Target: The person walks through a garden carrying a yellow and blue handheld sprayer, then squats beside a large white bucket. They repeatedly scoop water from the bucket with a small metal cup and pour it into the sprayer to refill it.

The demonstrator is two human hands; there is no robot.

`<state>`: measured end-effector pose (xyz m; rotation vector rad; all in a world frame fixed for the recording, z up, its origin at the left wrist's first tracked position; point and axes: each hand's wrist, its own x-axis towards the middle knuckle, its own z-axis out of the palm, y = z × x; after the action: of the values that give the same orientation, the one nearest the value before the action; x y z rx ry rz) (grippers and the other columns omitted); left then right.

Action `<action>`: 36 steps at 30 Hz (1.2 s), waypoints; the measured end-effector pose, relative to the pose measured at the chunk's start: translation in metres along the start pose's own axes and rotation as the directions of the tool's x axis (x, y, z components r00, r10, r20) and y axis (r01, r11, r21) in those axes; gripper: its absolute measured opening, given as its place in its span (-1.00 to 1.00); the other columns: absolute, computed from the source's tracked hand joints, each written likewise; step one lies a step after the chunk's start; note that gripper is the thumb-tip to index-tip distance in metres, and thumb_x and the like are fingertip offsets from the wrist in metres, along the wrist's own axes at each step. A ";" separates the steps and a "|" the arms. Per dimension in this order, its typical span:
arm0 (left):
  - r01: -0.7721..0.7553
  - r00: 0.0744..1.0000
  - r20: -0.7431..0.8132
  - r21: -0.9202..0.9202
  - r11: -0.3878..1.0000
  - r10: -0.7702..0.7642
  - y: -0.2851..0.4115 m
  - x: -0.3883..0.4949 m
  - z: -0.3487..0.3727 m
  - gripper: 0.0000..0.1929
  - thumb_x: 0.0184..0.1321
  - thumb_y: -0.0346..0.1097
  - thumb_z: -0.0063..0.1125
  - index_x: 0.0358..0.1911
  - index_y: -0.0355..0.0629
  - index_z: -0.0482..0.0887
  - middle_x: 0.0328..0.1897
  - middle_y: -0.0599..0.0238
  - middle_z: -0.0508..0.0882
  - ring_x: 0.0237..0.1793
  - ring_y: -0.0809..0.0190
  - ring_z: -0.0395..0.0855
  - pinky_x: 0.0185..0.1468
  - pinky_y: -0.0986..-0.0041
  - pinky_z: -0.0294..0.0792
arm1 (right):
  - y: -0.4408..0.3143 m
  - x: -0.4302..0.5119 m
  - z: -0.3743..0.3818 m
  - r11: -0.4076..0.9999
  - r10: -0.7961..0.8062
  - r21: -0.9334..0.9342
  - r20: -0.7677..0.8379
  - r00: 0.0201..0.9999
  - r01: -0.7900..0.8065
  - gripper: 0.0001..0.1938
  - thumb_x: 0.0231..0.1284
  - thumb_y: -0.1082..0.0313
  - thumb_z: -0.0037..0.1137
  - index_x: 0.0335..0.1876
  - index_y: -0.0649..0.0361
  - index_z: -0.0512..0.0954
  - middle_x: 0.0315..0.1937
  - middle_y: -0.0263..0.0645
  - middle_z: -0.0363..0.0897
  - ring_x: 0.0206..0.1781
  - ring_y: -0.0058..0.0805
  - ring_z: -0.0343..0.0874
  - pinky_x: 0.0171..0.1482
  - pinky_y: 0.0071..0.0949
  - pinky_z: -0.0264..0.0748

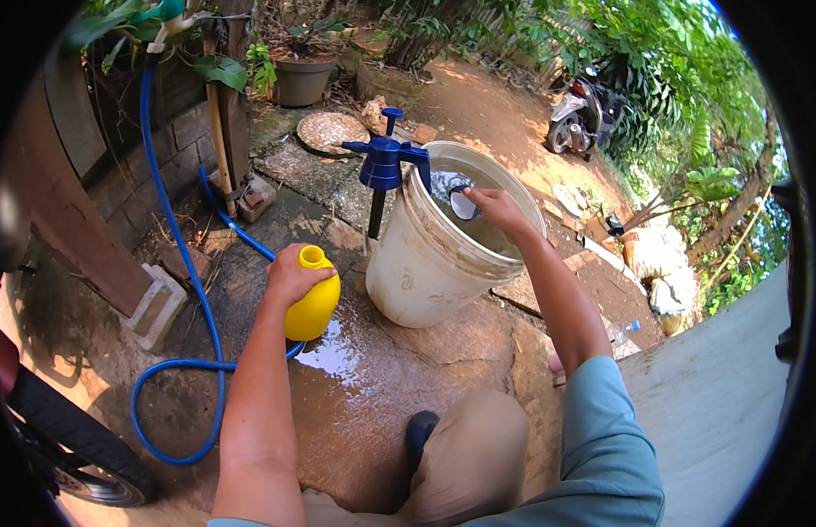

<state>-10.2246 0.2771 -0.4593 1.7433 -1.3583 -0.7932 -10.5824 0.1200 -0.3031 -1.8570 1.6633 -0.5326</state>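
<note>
My left hand [294, 275] grips the neck and shoulder of a yellow plastic sprayer bottle [313, 309], which has its mouth open and stands upright beside the bucket. In my right hand [495, 209] is a small cup or lid [463, 204], white inside with a dark rim, held over the water [496, 234] in a large whitish plastic bucket [414, 283]. The blue pump sprayer head [381, 161] hangs by its handle on the bucket's left rim, its dark pump tube pointing down outside.
A blue hose [213, 329] loops over wet paving at the left, near a wooden post [85, 217] and a motorcycle wheel [78, 441]. Potted plants [302, 79] and a round stone slab [332, 132] are behind. A parked scooter [582, 115] and a clear plastic bottle [622, 332] are at the right.
</note>
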 end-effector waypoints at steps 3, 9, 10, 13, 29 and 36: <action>-0.002 1.000 0.001 0.019 1.000 0.002 0.000 0.000 -0.001 -0.41 -0.21 0.09 0.57 -0.07 -0.04 0.75 0.02 0.22 0.74 0.08 0.03 0.68 0.25 0.20 0.39 | 0.000 -0.001 -0.001 0.995 0.086 0.056 0.041 0.995 -0.088 -0.41 0.41 -0.16 0.08 0.34 0.12 0.51 0.31 -0.08 0.48 0.35 -0.28 0.39 0.35 -0.13 0.33; 0.016 1.000 0.015 0.015 1.000 -0.016 0.003 -0.003 -0.003 -0.41 -0.20 0.10 0.56 -0.06 -0.04 0.75 0.04 0.22 0.74 0.10 0.04 0.68 0.25 0.18 0.38 | -0.003 -0.007 -0.013 0.827 0.309 0.457 0.116 0.944 -0.327 -0.25 0.37 -0.22 0.03 0.52 0.07 0.19 0.55 0.01 0.02 0.47 -0.01 0.20 0.33 0.16 0.37; 0.005 1.000 0.011 0.025 1.000 -0.005 0.004 -0.003 -0.003 -0.41 -0.20 0.10 0.56 -0.06 -0.04 0.75 0.04 0.22 0.74 0.10 0.04 0.68 0.25 0.18 0.38 | -0.006 -0.009 -0.017 0.774 0.339 0.520 0.143 0.930 -0.362 -0.25 0.38 -0.21 0.01 0.53 0.07 0.17 0.54 0.06 0.01 0.45 0.00 0.23 0.31 0.16 0.40; 0.000 1.000 0.016 0.033 0.999 -0.001 0.006 -0.004 -0.004 -0.41 -0.19 0.10 0.55 -0.06 -0.05 0.75 0.04 0.23 0.74 0.10 0.04 0.67 0.24 0.18 0.38 | -0.017 -0.015 -0.031 0.663 0.246 0.644 0.293 0.924 -0.381 -0.26 0.37 -0.25 -0.07 0.50 0.06 0.15 0.45 0.24 0.09 0.35 0.05 0.35 0.27 0.03 0.50; 0.038 0.999 0.028 0.087 0.996 -0.040 0.004 -0.002 0.000 -0.26 -0.23 0.15 0.58 0.09 -0.04 0.70 0.12 0.16 0.73 0.18 0.05 0.65 0.32 0.22 0.36 | -0.155 -0.085 0.052 0.380 -0.129 0.829 0.486 0.864 -0.410 -0.22 0.18 -0.28 0.18 0.28 0.17 0.20 0.21 0.19 0.30 0.18 -0.01 0.46 0.23 -0.07 0.50; 0.060 0.998 0.012 0.110 0.992 -0.062 0.014 -0.013 -0.003 -0.28 -0.25 0.14 0.59 0.09 0.03 0.74 0.12 0.13 0.73 0.18 0.04 0.65 0.34 0.21 0.35 | -0.115 -0.079 0.152 0.534 0.013 0.741 0.474 0.880 -0.407 -0.20 0.08 -0.29 0.26 0.32 0.01 0.25 0.16 -0.02 0.28 0.09 -0.22 0.42 0.14 -0.18 0.45</action>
<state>-10.2318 0.2885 -0.4450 1.8755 -1.3877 -0.7799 -10.4092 0.2276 -0.3344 -0.9276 1.0166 -0.6119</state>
